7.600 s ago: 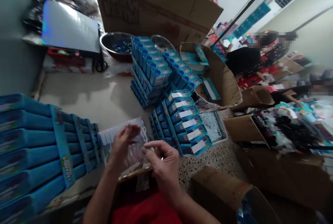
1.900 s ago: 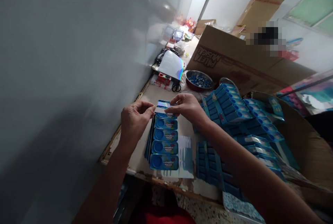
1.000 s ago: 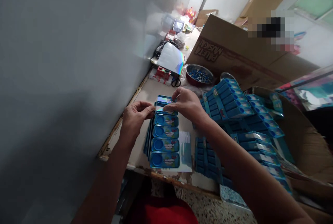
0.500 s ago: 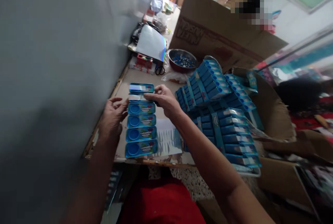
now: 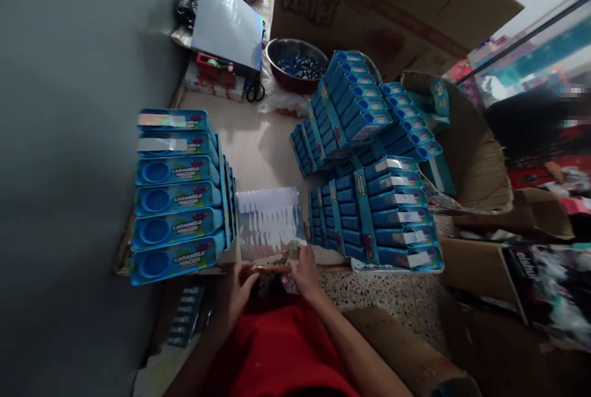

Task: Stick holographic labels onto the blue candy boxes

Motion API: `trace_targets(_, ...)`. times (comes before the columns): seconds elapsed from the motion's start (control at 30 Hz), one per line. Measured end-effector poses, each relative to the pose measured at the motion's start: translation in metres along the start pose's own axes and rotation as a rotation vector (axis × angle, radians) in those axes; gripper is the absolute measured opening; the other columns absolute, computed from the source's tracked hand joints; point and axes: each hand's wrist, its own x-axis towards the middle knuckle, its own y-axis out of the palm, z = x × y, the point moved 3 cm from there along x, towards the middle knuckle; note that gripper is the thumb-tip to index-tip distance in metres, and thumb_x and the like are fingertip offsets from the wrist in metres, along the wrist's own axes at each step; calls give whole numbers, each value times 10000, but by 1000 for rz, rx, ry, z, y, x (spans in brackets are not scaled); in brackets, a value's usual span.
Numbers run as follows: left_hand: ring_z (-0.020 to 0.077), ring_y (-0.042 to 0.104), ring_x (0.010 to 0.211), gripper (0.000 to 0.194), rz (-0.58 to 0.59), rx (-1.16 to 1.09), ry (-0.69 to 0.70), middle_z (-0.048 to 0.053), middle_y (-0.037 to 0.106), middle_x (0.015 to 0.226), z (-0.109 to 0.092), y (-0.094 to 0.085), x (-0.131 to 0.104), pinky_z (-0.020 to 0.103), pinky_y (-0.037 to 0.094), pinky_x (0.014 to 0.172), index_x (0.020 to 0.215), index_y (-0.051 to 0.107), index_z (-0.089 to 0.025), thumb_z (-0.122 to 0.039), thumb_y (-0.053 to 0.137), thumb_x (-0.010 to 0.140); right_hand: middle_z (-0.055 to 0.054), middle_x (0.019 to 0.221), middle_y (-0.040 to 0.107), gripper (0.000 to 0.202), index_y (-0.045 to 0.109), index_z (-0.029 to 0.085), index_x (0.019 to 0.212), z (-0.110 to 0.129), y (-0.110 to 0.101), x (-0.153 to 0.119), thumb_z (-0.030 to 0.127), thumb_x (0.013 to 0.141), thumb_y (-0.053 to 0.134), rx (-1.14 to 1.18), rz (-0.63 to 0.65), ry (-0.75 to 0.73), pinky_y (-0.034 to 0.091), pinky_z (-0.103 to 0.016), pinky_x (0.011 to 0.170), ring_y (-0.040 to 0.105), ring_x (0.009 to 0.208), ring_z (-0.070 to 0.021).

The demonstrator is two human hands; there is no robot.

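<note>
A shiny silver sheet of strip stickers (image 5: 272, 224) lies at the table's front edge. My right hand (image 5: 305, 272) is at its lower right corner, thumb and fingers closed on it. At the lower left corner is my left hand (image 5: 239, 289), its thumb apart from its fingers and nothing visible between them. To the left stands a stack of blue candy boxes (image 5: 178, 200), ends facing me; the two farthest carry silver strips over their round windows. On the right, banded blue boxes (image 5: 378, 212) have silver strips on their ends.
More blue boxes (image 5: 351, 101) are piled behind on the right. A metal bowl (image 5: 295, 46) holds small blue pieces. Black scissors (image 5: 255, 90) and a red tape dispenser (image 5: 215, 69) lie at the back, near a large cardboard box (image 5: 360, 9). A wall borders the left.
My hands have left the left stack's silver-stripped boxes and come down to the sticker sheet at the front edge. The view has tilted down and shifted, showing the whole left stack.
</note>
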Motion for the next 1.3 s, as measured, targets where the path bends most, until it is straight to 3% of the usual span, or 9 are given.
trace_targets(0.1, 317, 692, 1082, 258, -32, 109, 223, 121, 721, 1106, -32, 52, 58, 482, 555, 992, 1076, 680, -213, -308, 608, 847, -153, 1371, 594, 482, 579, 199, 1313, -1, 12, 16, 138, 835, 575, -219, 48, -222, 410, -448, 1174, 530, 1337, -304)
trace_targets(0.23, 411, 525, 1371, 425, -231, 313, 150, 273, 581, 1388, -29, 80, 109, 607, 403, 1157, 1255, 620, -95, -246, 590, 858, -238, 1531, 472, 602, 439, 109, 1507, 23, 25, 78, 170, 919, 555, -360, -2, -200, 374, -465, 1201, 420, 1459, -325)
trace_targets(0.33, 483, 246, 1551, 620, -217, 467, 153, 292, 330, 1638, 10, 94, 94, 727, 245, 1198, 1435, 525, -116, -311, 653, 860, -306, 1606, 353, 756, 317, 75, 1590, 41, 33, 119, 207, 914, 631, -435, 1, -67, 346, -497, 1195, 372, 1497, -379)
trace_targets(0.47, 424, 98, 1610, 749, -167, 539, 301, 243, 184, 1719, 50, 98, 64, 670, 195, 1253, 1560, 412, -162, -411, 657, 898, -298, 1494, 479, 900, 255, 104, 1618, 46, 34, 134, 273, 866, 720, -414, -8, 70, 499, -405, 1005, 617, 1256, -353)
trace_targets(0.77, 353, 360, 1537, 673, -179, 304, 332, 207, 453, 1596, 59, 75, 78, 572, 281, 1268, 1501, 466, -178, -468, 624, 915, -200, 1174, 693, 246, 724, 122, 1079, 51, -3, 114, 162, 970, 508, -457, 7, -99, 483, -346, 934, 650, 1113, -289)
trace_targets(0.97, 348, 444, 1471, 538, -140, 234, 283, 168, 522, 1514, 38, 63, 71, 551, 344, 1241, 1380, 553, -208, -422, 623, 891, -159, 1078, 748, 280, 704, 151, 1127, 59, -21, 78, 127, 976, 469, -432, -13, -143, 477, -324, 911, 675, 1071, -272)
trace_targets(1.1, 341, 505, 1400, 436, -286, 202, 282, 167, 581, 1389, 14, 42, 39, 530, 365, 1224, 1291, 574, -202, -421, 611, 916, -141, 1080, 769, 375, 565, 175, 1344, 62, -54, 35, 155, 999, 421, -184, -57, -185, 501, -315, 831, 730, 996, -263)
trace_targets(1.23, 319, 551, 1338, 516, -417, 3, 93, 144, 588, 1341, 2, 29, 12, 518, 418, 1172, 1267, 518, -222, -491, 691, 861, -120, 1107, 753, 436, 445, 214, 1419, 64, -99, -14, 334, 1003, 498, 212, 21, -232, 540, -317, 800, 737, 973, -246)
trace_targets(1.3, 296, 603, 1282, 648, -357, -207, -32, 137, 598, 1326, -1, 31, 5, 488, 487, 1100, 1318, 449, -243, -512, 742, 806, -89, 996, 734, 491, 423, 218, 1441, 63, -118, -32, 353, 979, 524, 309, 77, -262, 544, -322, 790, 725, 882, -234)
